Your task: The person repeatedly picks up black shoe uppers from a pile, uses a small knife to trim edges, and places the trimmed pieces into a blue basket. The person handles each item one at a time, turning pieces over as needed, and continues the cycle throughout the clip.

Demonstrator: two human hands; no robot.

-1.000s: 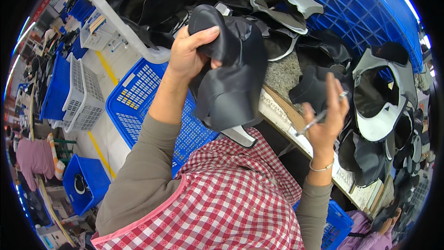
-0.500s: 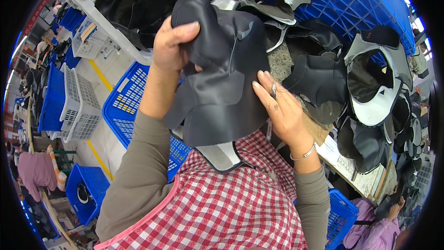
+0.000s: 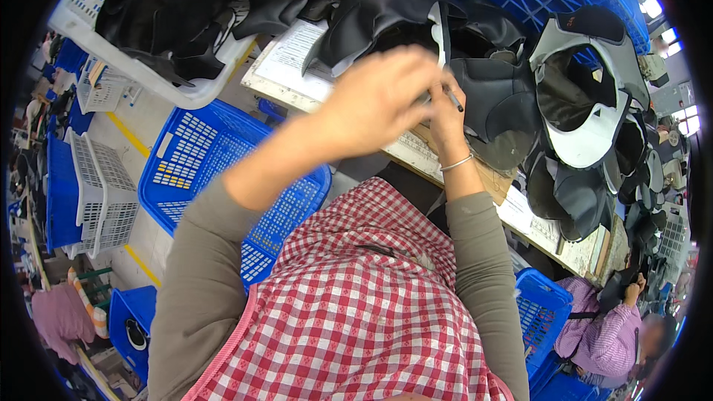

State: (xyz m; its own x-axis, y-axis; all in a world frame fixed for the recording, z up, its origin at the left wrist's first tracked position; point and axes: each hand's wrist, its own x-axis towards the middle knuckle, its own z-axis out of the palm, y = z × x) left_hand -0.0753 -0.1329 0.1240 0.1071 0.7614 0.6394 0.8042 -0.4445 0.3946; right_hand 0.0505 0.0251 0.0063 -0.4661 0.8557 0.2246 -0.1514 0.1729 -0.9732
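Hands come close together above the front edge of a crowded workbench in the head-camera view. The left hand, blurred, reaches across the body toward the right one; the smear leaves it impossible to tell whether its fingers are spread, pressed together or gripping anything, or whether the two hands touch. The right hand, a thin bracelet at its wrist, has its fingers curled around a slim pen-like tool.

Just beyond the left hand, an arched black piece with a pale edge lies on the bench, its dark hollow facing the worker; contact with the hand cannot be made out. A smooth black panel sits right of it, beside a black-and-white piece. Printed paper lies at the bench's left end, near a white crate heaped with black pieces. A blue crate stands below, left of the worker's red-and-white checked apron. At lower right, a co-worker in a purple checked top handles dark material.
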